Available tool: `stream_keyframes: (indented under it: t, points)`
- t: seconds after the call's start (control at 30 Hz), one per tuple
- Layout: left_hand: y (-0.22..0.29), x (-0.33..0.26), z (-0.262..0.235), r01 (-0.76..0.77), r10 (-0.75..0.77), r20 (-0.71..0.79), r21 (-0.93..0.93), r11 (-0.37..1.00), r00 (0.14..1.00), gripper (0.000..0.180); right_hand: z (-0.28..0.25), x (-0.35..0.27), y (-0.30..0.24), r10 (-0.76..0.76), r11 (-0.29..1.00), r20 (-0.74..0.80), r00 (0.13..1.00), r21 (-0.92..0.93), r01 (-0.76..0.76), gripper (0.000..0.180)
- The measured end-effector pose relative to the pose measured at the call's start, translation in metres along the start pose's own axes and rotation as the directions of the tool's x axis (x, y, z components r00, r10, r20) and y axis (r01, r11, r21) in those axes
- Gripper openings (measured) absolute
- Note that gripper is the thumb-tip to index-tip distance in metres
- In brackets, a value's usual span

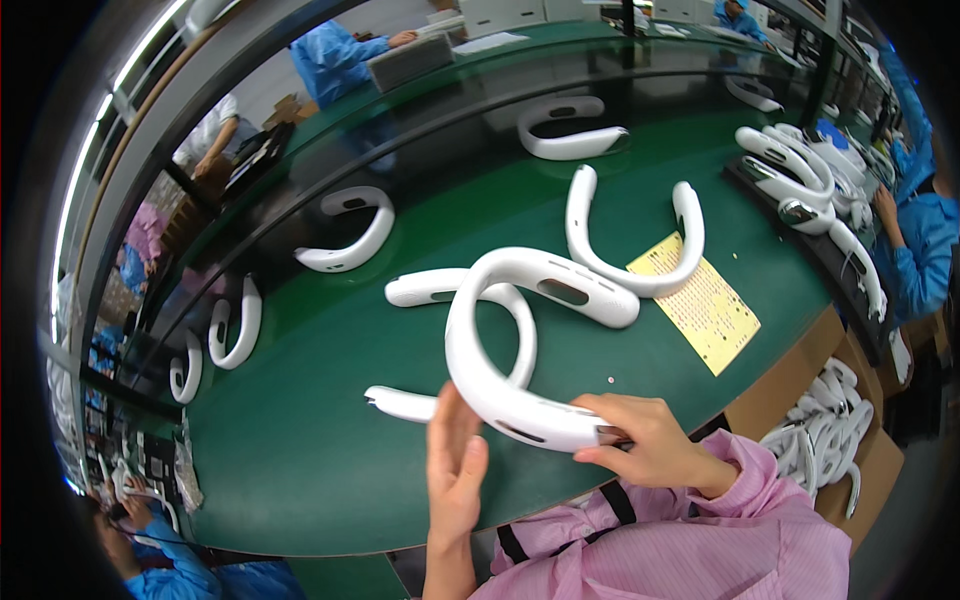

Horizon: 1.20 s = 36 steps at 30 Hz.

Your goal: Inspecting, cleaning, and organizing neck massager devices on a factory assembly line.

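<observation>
Two hands work at the near edge of the green table (pixel 300 470) in the head view, the only view. The right hand (pixel 650 440) pinches one end of a white U-shaped neck band (pixel 490 340) between thumb and fingertips; the left hand (pixel 455 475) stands upright with fingers together and nearly straight, its palm resting against the band's lower arm without closing on it. The band is lifted off the table, tilted up on edge, above a second white band (pixel 495 300) lying flat. The held band's curved back points to the left; its open mouth faces right, one arm reaching up-right toward a yellow sheet (pixel 705 310), the other ending in the right hand. Its long axis appears to run from lower left to upper right. For a sound grip, the thumb should probably stay behind the slot, and the left palm should steady the arm against twisting. More bands lie farther back.
</observation>
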<state>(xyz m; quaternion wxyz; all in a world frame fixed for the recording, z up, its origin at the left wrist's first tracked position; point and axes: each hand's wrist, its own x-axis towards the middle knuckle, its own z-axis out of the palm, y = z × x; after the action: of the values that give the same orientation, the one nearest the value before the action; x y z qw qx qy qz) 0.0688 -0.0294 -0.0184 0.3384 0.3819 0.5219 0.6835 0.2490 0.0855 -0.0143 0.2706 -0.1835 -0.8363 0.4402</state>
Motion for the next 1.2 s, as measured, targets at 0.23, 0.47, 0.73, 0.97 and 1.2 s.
stream_keyframes:
  t: [0.23,0.47,0.73,0.97,1.2]
  points:
    - [0.038,0.022,0.048,-0.026,0.071,0.148,-0.287,0.958,0.986,0.057,-0.006,0.001,-0.021,0.133,0.855,-0.048,0.99,0.511,-0.09,0.05]
    - [0.046,0.031,0.062,-0.073,0.064,-0.041,-0.277,0.958,0.997,0.047,0.002,0.005,-0.024,0.04,0.938,-0.011,0.999,0.344,-0.033,0.047]
    - [0.046,0.027,0.052,-0.093,0.059,-0.128,-0.279,0.956,0.99,0.044,-0.018,0.039,0.02,0.165,0.932,-0.191,0.968,0.352,-0.089,0.042]
    - [0.048,0.024,0.034,-0.066,0.08,0.005,-0.523,0.849,0.997,0.043,-0.021,0.06,0.062,0.192,0.944,-0.131,0.973,0.296,-0.147,0.05]
    - [0.061,0.032,0.032,0.0,-0.005,-0.01,-0.481,0.877,1.0,0.043,-0.019,0.065,0.05,0.342,0.536,0.286,0.895,0.723,-0.435,0.045]
